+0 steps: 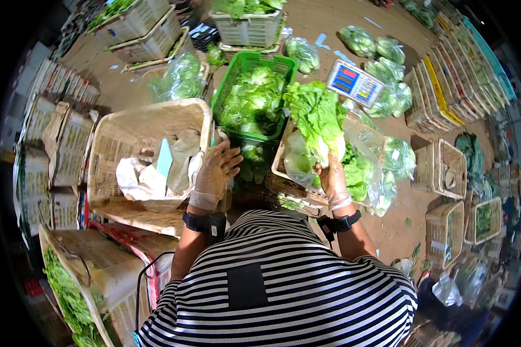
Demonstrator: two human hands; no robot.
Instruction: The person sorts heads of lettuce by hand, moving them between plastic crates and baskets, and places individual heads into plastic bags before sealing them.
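My right hand point(333, 175), in a clear thin glove, grips a head of leafy lettuce point(316, 113) by its pale stem end. Below that lettuce, a clear plastic bag point(298, 152) with more lettuce sits in a low crate point(278, 156). My left hand point(215, 173), gloved too, has its fingers apart and holds nothing; it is by the right rim of a large beige plastic crate point(108, 143). White and grey wrapping and a light blue piece point(164, 158) lie inside this crate. Straight ahead, a green plastic crate point(290, 65) contains several lettuce heads point(254, 99).
A digital scale display point(356, 82) with lit digits stands behind the held lettuce. Bagged lettuces point(386, 69) lie on the floor at the right. Stacked crates point(447, 86) line the far right. At the lower left, a tilted crate point(87, 243) holds greens.
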